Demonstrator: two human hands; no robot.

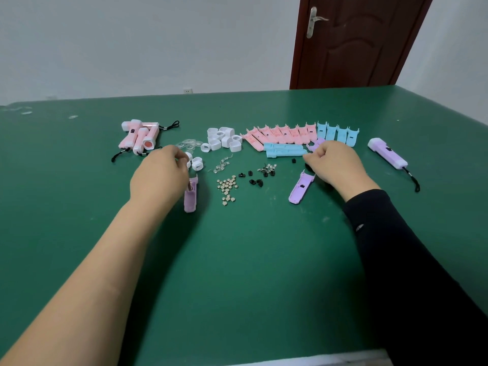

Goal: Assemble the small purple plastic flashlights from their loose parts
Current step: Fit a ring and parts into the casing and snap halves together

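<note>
My left hand reaches to the small white caps and pinches one white piece at its fingertips. A purple shell half with a metal contact inside lies just below that hand. My right hand has its fingers curled, and a black cord shows under its thumb side. It hovers by loose purple shell pieces. A second purple shell half lies at its lower left. A finished purple flashlight with a black lanyard lies at the right.
On the green table lie finished pink flashlights, clear lenses, white heads, pink shells, blue shells, metal clips, button cells and black switches. A brown door stands behind.
</note>
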